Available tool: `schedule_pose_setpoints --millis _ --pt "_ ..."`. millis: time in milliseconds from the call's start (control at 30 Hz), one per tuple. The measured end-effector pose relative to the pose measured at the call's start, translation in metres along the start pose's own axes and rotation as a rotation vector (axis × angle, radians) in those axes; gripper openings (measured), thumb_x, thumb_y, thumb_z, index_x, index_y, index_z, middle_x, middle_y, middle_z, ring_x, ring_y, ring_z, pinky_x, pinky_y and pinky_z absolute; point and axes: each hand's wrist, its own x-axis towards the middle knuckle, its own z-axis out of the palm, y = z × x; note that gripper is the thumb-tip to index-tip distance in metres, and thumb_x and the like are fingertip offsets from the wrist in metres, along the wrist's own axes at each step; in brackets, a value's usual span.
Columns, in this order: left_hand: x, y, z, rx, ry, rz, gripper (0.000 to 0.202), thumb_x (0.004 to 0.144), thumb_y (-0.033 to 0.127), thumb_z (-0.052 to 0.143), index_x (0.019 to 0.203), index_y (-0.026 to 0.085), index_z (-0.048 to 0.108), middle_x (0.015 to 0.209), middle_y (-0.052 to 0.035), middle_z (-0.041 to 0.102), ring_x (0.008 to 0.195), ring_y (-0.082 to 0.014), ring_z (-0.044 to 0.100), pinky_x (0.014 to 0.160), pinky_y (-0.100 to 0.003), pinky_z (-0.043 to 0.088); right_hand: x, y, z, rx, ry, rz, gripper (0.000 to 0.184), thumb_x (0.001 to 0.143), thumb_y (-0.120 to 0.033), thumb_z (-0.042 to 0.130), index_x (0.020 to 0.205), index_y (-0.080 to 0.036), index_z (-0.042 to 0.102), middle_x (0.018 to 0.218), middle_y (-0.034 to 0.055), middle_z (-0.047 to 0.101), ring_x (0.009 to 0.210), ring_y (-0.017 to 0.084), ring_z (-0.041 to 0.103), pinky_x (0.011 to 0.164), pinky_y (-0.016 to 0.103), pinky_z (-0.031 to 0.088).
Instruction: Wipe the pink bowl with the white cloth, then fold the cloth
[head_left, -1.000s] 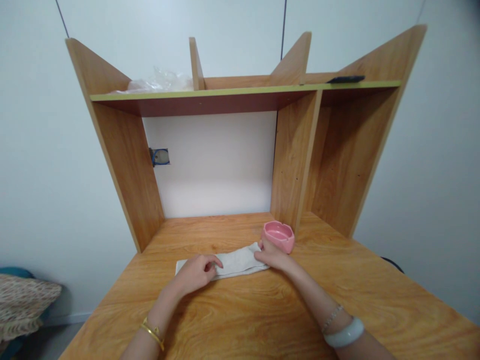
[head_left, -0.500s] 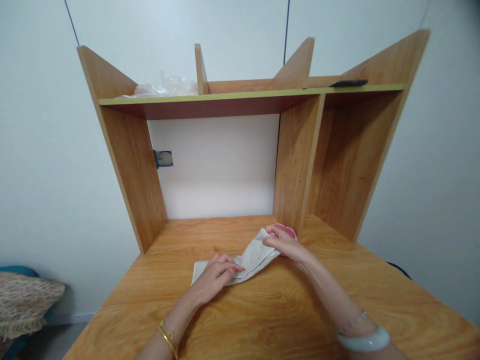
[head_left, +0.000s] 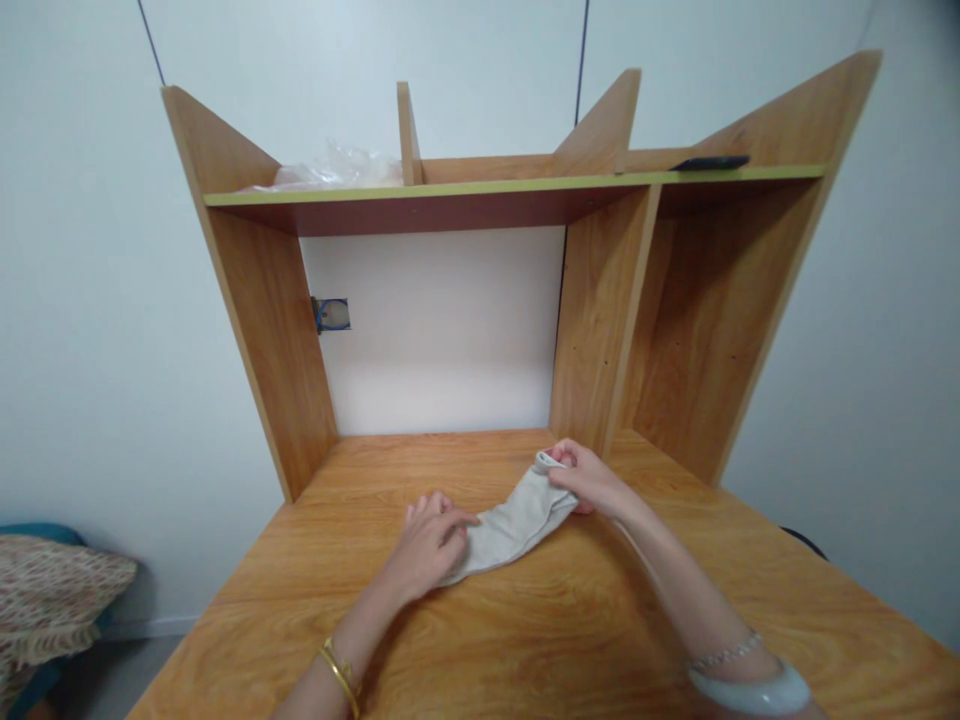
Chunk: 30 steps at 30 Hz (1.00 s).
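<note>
A light grey sock (head_left: pixel 514 520) lies slantwise across the wooden desk, its right end lifted and folded over at the rim. My right hand (head_left: pixel 589 478) pinches that end between thumb and fingers. My left hand (head_left: pixel 429 540) rests palm down over the sock's left end, fingers loosely stretched, the index finger along its upper edge. The hand hides that end. A pink thing (head_left: pixel 584 507) shows in small bits around my right fingers; most of it is covered.
A wooden desk (head_left: pixel 517 640) carries a shelf unit (head_left: pixel 600 300) at its back. On the upper shelf are clear plastic wrap (head_left: pixel 337 168) and a flat dark object (head_left: pixel 709 163). An open wall socket box (head_left: pixel 332 314) shows behind. A patterned cushion (head_left: pixel 56 590) sits at lower left.
The sock has shifted right, and its right end now shows a folded rim. My right hand moved slightly right and up, covering most of the pink thing. The sock's left end went under my left hand.
</note>
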Motion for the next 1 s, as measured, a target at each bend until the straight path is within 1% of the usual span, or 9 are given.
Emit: schedule_pose_setpoints --millis 133,233,333,433,567,733,800,867,1000 --pt "0.005 -0.025 -0.003 0.015 0.112 -0.179 0.025 0.076 0.019 0.041 0.09 0.021 0.061 0.09 -0.0031 0.058 0.089 -0.0192 0.049 0.08 -0.031 0.033 0.001 -0.001 -0.016 0.015 0.084 0.033 0.019 0.055 -0.019 0.048 0.065 -0.023 0.032 0.049 -0.0092 0.041 0.043 0.009 0.042 0.042 0.019 0.028" --pt "0.006 -0.034 0.003 -0.027 0.066 -0.207 0.025 0.075 0.022 0.043 0.093 0.021 0.061 0.09 -0.0023 0.062 0.087 -0.0187 0.052 0.078 -0.029 0.035 0.006 0.007 -0.017 -0.065 0.172 -0.008 0.021 0.053 -0.015 0.051 0.062 -0.022 0.033 0.05 -0.008 0.043 0.047 0.009 0.044 0.044 0.019 0.029" --pt "0.006 -0.033 0.011 -0.063 0.0 -0.182 0.028 0.076 0.027 0.043 0.097 0.022 0.061 0.092 -0.0019 0.064 0.089 -0.0188 0.053 0.08 -0.029 0.035 0.011 0.017 -0.001 -0.122 0.208 -0.075 0.021 0.054 -0.014 0.052 0.064 -0.022 0.036 0.056 -0.0065 0.047 0.053 0.01 0.047 0.048 0.019 0.031" --pt "0.005 -0.028 0.014 -0.042 -0.026 -0.177 0.031 0.076 0.024 0.041 0.098 0.022 0.062 0.094 -0.0025 0.064 0.092 -0.0194 0.052 0.083 -0.031 0.034 0.01 0.02 0.028 -0.224 0.263 -0.118 0.02 0.056 -0.014 0.052 0.069 -0.022 0.039 0.055 -0.0075 0.045 0.052 0.01 0.046 0.049 0.019 0.029" --pt "0.005 -0.027 0.013 -0.03 -0.038 -0.176 0.033 0.074 0.017 0.039 0.096 0.022 0.063 0.093 -0.0025 0.064 0.095 -0.019 0.051 0.086 -0.031 0.033 0.0 0.01 0.065 -0.238 0.135 -0.179 0.021 0.062 -0.015 0.051 0.077 -0.022 0.038 0.058 -0.0076 0.046 0.05 0.009 0.043 0.047 0.019 0.024" --pt "0.007 -0.027 0.016 -0.06 -0.021 -0.151 0.029 0.073 0.015 0.039 0.088 0.02 0.064 0.087 -0.0027 0.064 0.093 -0.0187 0.052 0.084 -0.03 0.034 -0.014 -0.006 0.094 -0.415 0.003 -0.112 0.025 0.063 -0.017 0.055 0.083 -0.022 0.04 0.061 -0.0062 0.049 0.052 0.01 0.044 0.047 0.021 0.02" --pt "0.009 -0.028 0.017 -0.086 0.043 -0.162 0.028 0.073 0.013 0.039 0.086 0.019 0.063 0.084 -0.0028 0.063 0.091 -0.0179 0.052 0.083 -0.029 0.035 -0.017 -0.008 0.102 -0.467 -0.048 -0.091 0.024 0.064 -0.02 0.055 0.084 -0.022 0.042 0.063 -0.0044 0.052 0.055 0.012 0.047 0.047 0.021 0.019" --pt "0.01 -0.028 0.016 -0.094 0.161 -0.192 0.028 0.072 0.011 0.038 0.085 0.018 0.061 0.082 -0.0027 0.063 0.088 -0.0173 0.052 0.081 -0.029 0.036 -0.019 -0.008 0.109 -0.472 -0.103 -0.091 0.023 0.064 -0.021 0.055 0.083 -0.02 0.043 0.066 -0.0022 0.054 0.059 0.013 0.049 0.048 0.022 0.021" --pt "0.009 -0.027 0.01 -0.091 0.361 -0.146 0.027 0.069 0.01 0.039 0.088 0.018 0.058 0.082 -0.0027 0.061 0.083 -0.0179 0.051 0.078 -0.03 0.037 -0.02 -0.006 0.114 -0.311 -0.211 -0.115 0.018 0.068 -0.021 0.052 0.084 -0.018 0.045 0.062 -0.0022 0.055 0.057 0.012 0.05 0.048 0.02 0.026"
